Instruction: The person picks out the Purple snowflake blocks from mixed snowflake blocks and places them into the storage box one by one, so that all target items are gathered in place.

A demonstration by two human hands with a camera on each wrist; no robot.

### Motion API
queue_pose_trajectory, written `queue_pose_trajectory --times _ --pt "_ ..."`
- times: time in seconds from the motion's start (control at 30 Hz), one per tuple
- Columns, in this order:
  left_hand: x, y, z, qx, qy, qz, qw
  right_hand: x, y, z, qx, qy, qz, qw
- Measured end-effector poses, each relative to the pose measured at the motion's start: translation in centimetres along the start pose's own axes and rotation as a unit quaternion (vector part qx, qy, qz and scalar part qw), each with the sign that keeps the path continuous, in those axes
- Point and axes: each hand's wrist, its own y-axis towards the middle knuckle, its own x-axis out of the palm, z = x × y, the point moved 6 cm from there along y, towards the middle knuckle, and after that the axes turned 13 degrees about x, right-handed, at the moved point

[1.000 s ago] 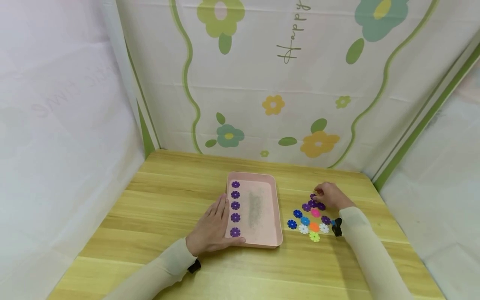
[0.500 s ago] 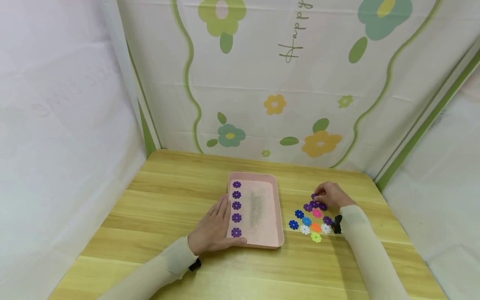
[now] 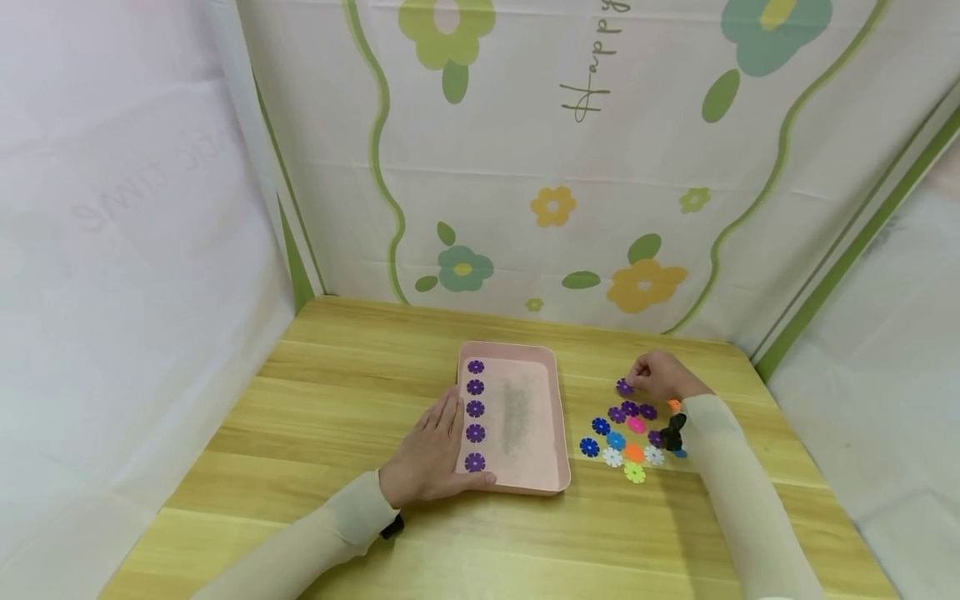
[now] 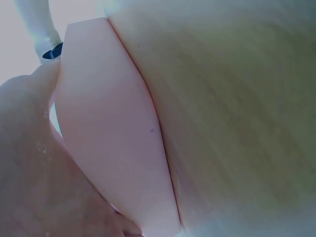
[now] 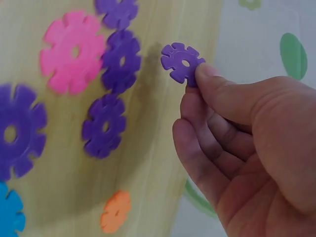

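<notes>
My right hand (image 3: 662, 377) pinches a purple snowflake disc (image 5: 180, 62) between thumb and finger, above the table and apart from the other pieces. Below it lie several more purple discs (image 5: 104, 126), near a pink disc (image 5: 72, 52). At the left side of a pink tray (image 3: 525, 475), my left hand (image 3: 427, 454) rests with straight fingers along the outer wall and the thumb over the near rim. Inside the tray, several purple discs (image 3: 475, 409) form a column down its left edge. The left wrist view shows mostly the tray's side wall (image 4: 108, 113).
Loose discs in other colours lie right of the tray, including a dark blue disc (image 3: 589, 447), a white disc (image 3: 612, 457) and a yellow-green disc (image 3: 634, 472). An orange disc (image 5: 116, 211) lies by the right wrist. A printed cloth (image 3: 495, 225) hangs behind the wooden table (image 3: 337, 375).
My right hand has lifted a purple disc away from the cluster, up and slightly toward the far side. The left hand stays against the tray.
</notes>
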Motion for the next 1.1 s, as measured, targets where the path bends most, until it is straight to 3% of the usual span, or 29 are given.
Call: queue_pose_trajectory --times 0.23,0.67,1.1 --pt "-0.3 -0.2 0.0 0.007 -0.010 0.019 0.9997 -0.3 0.4 -3.3 -0.023 0.021 -0.013 0.9994" --pt "0.1 -0.1 -0.5 -0.004 0.011 -0.006 0.9999 -0.5 1.0 -11.7 -0.082 0.030 -0.018 0.9960" --pt "0.1 -0.2 -0.2 0.002 0.013 -0.013 0.9998 1.8 2.6 -17.5 -0.124 0.003 -0.015 0.9922"
